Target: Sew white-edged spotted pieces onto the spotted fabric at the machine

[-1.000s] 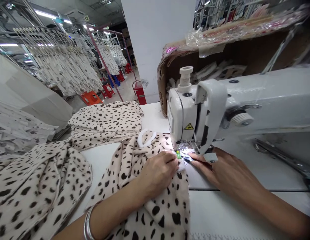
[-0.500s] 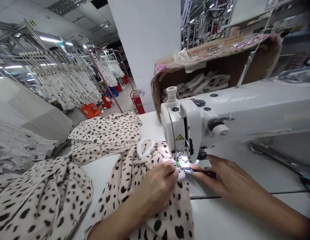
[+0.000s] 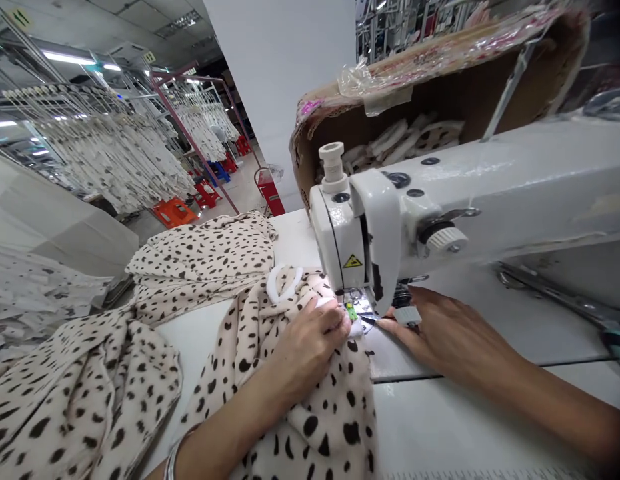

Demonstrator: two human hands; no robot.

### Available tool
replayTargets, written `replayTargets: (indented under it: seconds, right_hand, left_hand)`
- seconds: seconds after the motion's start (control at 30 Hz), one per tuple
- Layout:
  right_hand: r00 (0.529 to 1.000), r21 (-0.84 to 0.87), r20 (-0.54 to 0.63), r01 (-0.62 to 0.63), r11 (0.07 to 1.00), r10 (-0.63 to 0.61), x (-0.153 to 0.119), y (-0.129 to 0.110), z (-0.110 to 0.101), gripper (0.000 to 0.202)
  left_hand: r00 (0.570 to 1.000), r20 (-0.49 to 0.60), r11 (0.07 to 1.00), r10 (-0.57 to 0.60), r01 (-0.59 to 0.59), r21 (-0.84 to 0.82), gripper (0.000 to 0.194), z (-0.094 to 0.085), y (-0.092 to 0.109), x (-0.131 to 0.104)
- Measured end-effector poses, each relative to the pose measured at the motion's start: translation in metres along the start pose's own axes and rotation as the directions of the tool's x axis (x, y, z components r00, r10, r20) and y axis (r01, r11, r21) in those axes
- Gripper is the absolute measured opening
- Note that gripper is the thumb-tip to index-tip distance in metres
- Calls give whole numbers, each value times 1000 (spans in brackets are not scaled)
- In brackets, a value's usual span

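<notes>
A sewing machine [image 3: 337, 240] stands before me, its lamp lighting the needle area and a small green piece [image 3: 351, 311] there. My left hand [image 3: 310, 340] is closed on the white edging [image 3: 355, 328] of a cream garment with dark spots [image 3: 320, 427], just left of the presser foot. My right hand [image 3: 440, 327] is closed around a slim, pointed metal tool [image 3: 369, 317], its tip beside the green piece. Whether the tool is snips or tweezers cannot be made out. A white fabric loop [image 3: 283, 285] lies on the garment behind my left hand.
More spotted fabric lies on the table [image 3: 200, 333] to the left. Behind the machine, a cardboard box [image 3: 303, 160] holds white pieces. Large scissors [image 3: 555, 300] lie under the machine arm at right. Garments hang on racks [image 3: 120, 153] farther back.
My view has shifted, so the machine appears slightly higher and farther left. The tool's tip has come nearer the green piece, and its dark handle is now mostly covered by my right hand.
</notes>
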State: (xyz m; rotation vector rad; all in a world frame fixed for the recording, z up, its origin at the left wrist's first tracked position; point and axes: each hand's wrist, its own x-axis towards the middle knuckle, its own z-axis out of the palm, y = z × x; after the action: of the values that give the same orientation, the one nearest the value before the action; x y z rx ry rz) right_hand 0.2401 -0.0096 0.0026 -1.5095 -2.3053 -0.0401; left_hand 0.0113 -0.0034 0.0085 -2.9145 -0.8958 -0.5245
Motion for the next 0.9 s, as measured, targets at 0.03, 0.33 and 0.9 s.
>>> replayTargets:
  seconds: [0.03,0.33,0.9]
  right_hand:
    - [1000,-15,-6,-2,1000,2,0,1,1,29]
    - [1000,141,10,-11,990,10,-14,10,-7,36]
    - [984,-71,-145,94,993,-103,-12,19,13,25]
  left_hand:
    - [1000,0,1000,-5,5,5,32,1,0,0]
    - [983,-151,994,100,-93,54,20,-5,1,5]
    - [994,-104,996,38,-46,-75,32,2,-8,7]
